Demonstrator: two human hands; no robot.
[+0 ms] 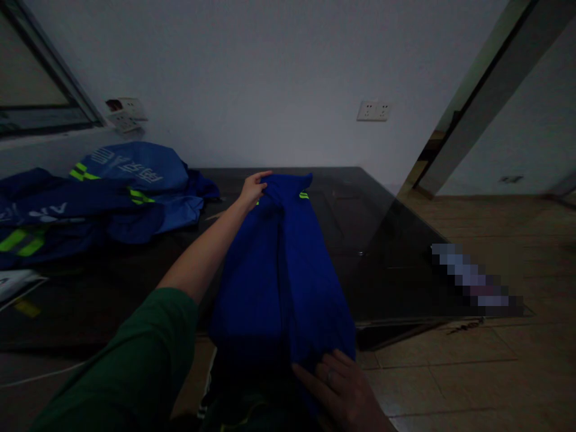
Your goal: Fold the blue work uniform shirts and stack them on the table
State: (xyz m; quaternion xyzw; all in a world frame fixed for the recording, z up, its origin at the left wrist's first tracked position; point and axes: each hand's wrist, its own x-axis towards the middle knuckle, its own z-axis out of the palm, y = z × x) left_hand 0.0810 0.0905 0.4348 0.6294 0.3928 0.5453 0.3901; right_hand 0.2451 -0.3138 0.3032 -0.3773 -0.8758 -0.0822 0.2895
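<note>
Smoothing blue workwear garment (279, 270) flat on dark table (387, 240), both hands on cloth.
Laid out lengthwise, long axis running from near table edge toward far wall; far end w/ hi-vis yellow trim. Left hand (252, 189) at far end, fingers pinching fabric; right hand (344, 390) at near end, fingers spread, pressing down. Appears folded into narrow strip; cross-folds judged not yet done. Pile of similar blue garments (103, 192) at left, well apart, unfolded.
</note>
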